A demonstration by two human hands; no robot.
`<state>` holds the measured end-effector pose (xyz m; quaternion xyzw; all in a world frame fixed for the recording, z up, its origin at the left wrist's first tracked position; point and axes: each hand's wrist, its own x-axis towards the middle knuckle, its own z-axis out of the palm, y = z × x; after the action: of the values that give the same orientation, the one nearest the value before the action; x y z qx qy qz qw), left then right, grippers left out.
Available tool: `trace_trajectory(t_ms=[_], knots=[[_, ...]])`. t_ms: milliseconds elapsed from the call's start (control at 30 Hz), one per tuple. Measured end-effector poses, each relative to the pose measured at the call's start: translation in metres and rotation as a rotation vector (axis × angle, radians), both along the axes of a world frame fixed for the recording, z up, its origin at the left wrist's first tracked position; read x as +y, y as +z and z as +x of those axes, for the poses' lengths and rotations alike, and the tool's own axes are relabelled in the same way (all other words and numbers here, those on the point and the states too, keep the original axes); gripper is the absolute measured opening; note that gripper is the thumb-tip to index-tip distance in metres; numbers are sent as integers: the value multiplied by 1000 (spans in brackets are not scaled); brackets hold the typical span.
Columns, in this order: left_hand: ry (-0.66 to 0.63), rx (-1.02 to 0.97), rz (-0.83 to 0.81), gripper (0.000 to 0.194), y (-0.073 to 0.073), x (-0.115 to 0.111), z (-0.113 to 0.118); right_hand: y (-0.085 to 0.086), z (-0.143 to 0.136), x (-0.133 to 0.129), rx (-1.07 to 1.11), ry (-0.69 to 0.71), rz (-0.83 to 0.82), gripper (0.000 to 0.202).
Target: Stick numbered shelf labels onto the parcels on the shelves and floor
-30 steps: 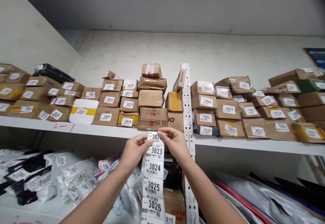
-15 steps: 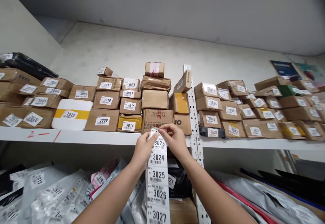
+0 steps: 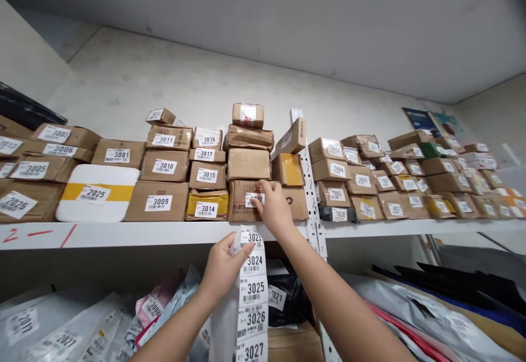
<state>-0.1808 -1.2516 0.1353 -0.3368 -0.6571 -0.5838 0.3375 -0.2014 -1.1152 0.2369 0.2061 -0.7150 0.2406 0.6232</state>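
My left hand [image 3: 224, 260] grips a long strip of white numbered labels [image 3: 252, 288], the thumb lying over the one marked 3023. The strip hangs down in front of the lower shelf, with 3024 to 3027 below. Higher up, my right hand [image 3: 274, 208] has its thumb and fingers closed on a single label [image 3: 250, 200], its number partly covered and ending in 22. That label is against the front of a brown cardboard box [image 3: 237, 191] with printed writing. Whether it is fully stuck down I cannot tell. Unlabelled boxes [image 3: 249, 164] are stacked above.
Labelled parcels line the white shelf [image 3: 156, 234] on both sides. A perforated metal post [image 3: 315, 236] stands right of the hands. On the lower shelf lie grey plastic mailers [image 3: 66, 334], a black bag [image 3: 293, 302] marked 021 and a brown box [image 3: 298, 343].
My right hand has pulled a label off the strip and moved up to the printed box's front with it. My left hand has dropped slightly with the strip. The view has shifted a little.
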Motion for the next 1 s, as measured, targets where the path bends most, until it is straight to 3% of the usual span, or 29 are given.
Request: trace_trajectory(t_ms=[67,200,300,400,467,567,733,867,1000], knots=[[0,38,-15,29,2,-5,-1,1,4,0,47,-127,50,35],[-27,147,-45,30,10,-12,-8,4,9,6,92,-30,309,12],[-64,234,-42,31,18,-14,-13,1,21,8,53,163,157,17],[-161,207,-4,31,26,-13,-15,-5,35,6,-267,478,175,25],[-236,124,71,32,30,-9,-14,-10,41,3,-362,513,209,17],[-309,-13,256,40,34,-1,-13,-12,41,1,-377,552,87,8],[-259,31,361,41,46,7,-14,-11,29,0,-452,779,-139,21],[-151,106,442,42,60,6,-14,-13,21,-10,-218,753,-168,18],[-185,109,414,37,72,4,-8,-1,21,-22,4,630,-129,11]])
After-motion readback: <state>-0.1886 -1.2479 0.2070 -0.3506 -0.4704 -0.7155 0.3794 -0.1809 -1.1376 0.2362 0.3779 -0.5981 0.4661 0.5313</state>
